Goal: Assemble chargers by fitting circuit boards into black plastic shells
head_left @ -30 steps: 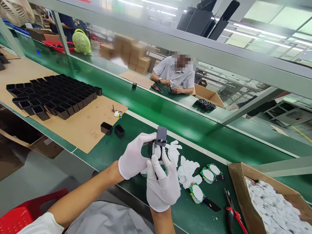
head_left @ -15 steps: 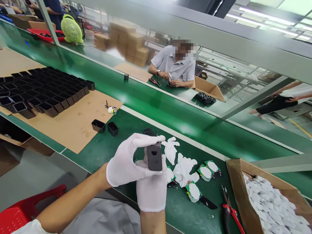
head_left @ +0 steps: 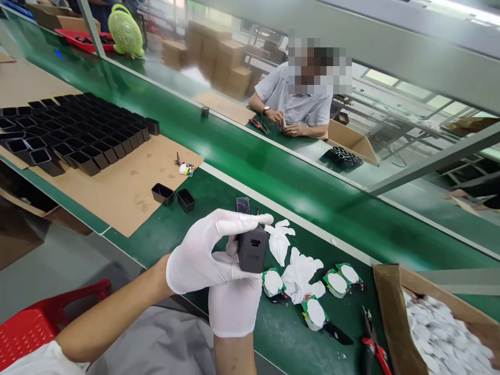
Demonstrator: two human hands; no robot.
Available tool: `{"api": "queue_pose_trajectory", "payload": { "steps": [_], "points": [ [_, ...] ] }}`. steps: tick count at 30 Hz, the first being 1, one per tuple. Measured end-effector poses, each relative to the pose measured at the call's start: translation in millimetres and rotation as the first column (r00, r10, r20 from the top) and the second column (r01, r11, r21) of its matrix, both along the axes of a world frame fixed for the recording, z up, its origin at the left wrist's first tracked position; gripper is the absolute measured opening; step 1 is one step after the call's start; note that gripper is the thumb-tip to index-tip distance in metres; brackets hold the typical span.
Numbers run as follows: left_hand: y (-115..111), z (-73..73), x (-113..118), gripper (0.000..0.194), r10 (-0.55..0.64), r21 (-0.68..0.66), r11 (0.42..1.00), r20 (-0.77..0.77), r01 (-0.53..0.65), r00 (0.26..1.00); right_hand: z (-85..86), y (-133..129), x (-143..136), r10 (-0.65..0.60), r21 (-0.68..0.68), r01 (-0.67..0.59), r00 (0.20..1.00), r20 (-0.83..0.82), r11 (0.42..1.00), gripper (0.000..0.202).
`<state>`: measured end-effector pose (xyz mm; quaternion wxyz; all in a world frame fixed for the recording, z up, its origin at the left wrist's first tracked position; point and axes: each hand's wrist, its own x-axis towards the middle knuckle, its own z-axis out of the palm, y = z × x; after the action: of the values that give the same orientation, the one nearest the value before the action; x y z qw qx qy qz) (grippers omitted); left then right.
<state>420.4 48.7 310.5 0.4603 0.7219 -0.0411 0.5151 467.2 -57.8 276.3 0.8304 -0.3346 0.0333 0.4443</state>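
Left hand (head_left: 213, 255): gripping the black housing (head_left: 253, 255) between thumb and fingers, above the near bench (head_left: 292, 341).
Right hand (head_left: 234, 307): sitting beneath, fingers hiding; cannot tell its grip.
Housing feel: probably light, stiff; side walls likely offering best hold.
Change: slotted end now facing near, white interior no longer showing.

My one view comes from a camera worn on my head, looking forward and down along my forearms (head_left: 121, 307). It is close to my fingers (head_left: 236, 225), which sit a little below its middle. Beyond them it reaches across the green belt (head_left: 281, 179) to a co-worker (head_left: 295, 101), well farther off. It leans, so the belt slopes down rightward past my fingers.
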Motion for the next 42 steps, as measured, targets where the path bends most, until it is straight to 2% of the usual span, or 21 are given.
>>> {"api": "queue_pose_trajectory", "payload": {
  "steps": [7,9,11,12,13,15,16,17,18,19,21,23,26,30,34,39,42],
  "points": [
    [1.8,-0.2,1.2,0.073,0.006,-0.014,1.0,0.01,-0.006,1.0,12.1,7.4,-2.5,-0.018,-0.01,0.017,0.999,-0.047,1.0,0.033],
    [2.6,1.2,-2.6,0.071,0.011,-0.031,0.999,-0.026,-0.012,1.0,12.3,7.1,-2.2,-0.043,-0.076,0.049,0.996,0.073,0.996,0.035],
    [3.4,0.2,-9.3,0.073,0.054,-0.023,0.998,-0.084,-0.056,0.995,10.2,5.1,-2.0,-0.122,-0.156,0.175,0.946,0.302,0.972,0.033],
    [3.5,-2.0,-13.2,0.073,0.093,-0.003,0.996,-0.115,-0.094,0.989,8.4,3.5,-2.1,-0.18,-0.176,0.276,0.887,0.425,0.945,0.029],
    [3.2,-5.5,-17.0,0.073,0.139,0.019,0.99,-0.158,-0.138,0.978,6.4,1.3,-2.0,-0.238,-0.173,0.392,0.795,0.557,0.904,0.024],
    [1.4,-15.8,-23.4,0.072,0.232,0.046,0.973,-0.264,-0.228,0.936,2.5,-3.9,-1.1,-0.28,-0.089,0.571,0.525,0.804,0.816,0.019],
    [-0.1,-21.7,-25.6,0.072,0.259,0.036,0.964,-0.322,-0.262,0.911,1.4,-6.8,0.5,-0.264,-0.02,0.613,0.369,0.891,0.79,0.025],
    [-1.7,-27.6,-27.3,0.073,0.264,0.006,0.959,-0.375,-0.282,0.889,1.4,-9.8,3.1,-0.231,0.042,0.622,0.226,0.946,0.782,0.031],
    [-3.2,-32.8,-28.6,0.074,0.245,-0.044,0.957,-0.414,-0.288,0.877,2.4,-12.8,7.0,-0.189,0.068,0.597,0.142,0.972,0.8,0.037],
    [-4.4,-37.1,-29.9,0.075,0.204,-0.104,0.957,-0.426,-0.272,0.882,4.5,-15.7,12.0,-0.139,0.044,0.548,0.134,0.981,0.836,0.042],
    [-5.6,-42.3,-33.1,0.074,0.087,-0.22,0.957,-0.404,-0.189,0.911,10.9,-20.9,24.9,0.003,-0.085,0.417,0.193,0.981,0.905,0.048],
    [-4.8,-43.0,-38.4,0.071,-0.003,-0.263,0.959,-0.387,-0.106,0.922,17.2,-25.2,38.3,0.19,-0.243,0.261,0.213,0.958,0.934,0.053],
    [-1.4,-39.4,-48.6,0.071,-0.035,-0.201,0.978,-0.424,-0.056,0.905,20.9,-29.6,51.8,0.337,-0.355,0.048,0.221,0.915,0.934,0.06],
    [3.1,-32.0,-58.4,0.068,-0.014,-0.056,0.998,-0.441,-0.012,0.897,15.8,-33.2,54.1,0.389,-0.348,-0.179,0.318,0.865,0.92,0.059],
    [6.1,-21.6,-62.8,0.063,0.023,0.085,0.996,-0.467,0.019,0.884,6.3,-35.4,43.7,0.314,-0.258,-0.183,0.441,0.841,0.948,0.056],
    [9.5,-3.1,-68.1,0.062,0.035,0.155,0.986,-0.547,0.06,0.836,-7.0,-32.0,20.2,0.147,-0.06,-0.151,0.665,0.732,0.987,0.051],
    [10.3,5.2,-69.1,0.064,0.027,0.181,0.979,-0.589,0.099,0.808,-15.5,-26.8,8.4,0.088,-0.071,-0.054,0.734,0.674,0.996,0.038]
  ]
}}
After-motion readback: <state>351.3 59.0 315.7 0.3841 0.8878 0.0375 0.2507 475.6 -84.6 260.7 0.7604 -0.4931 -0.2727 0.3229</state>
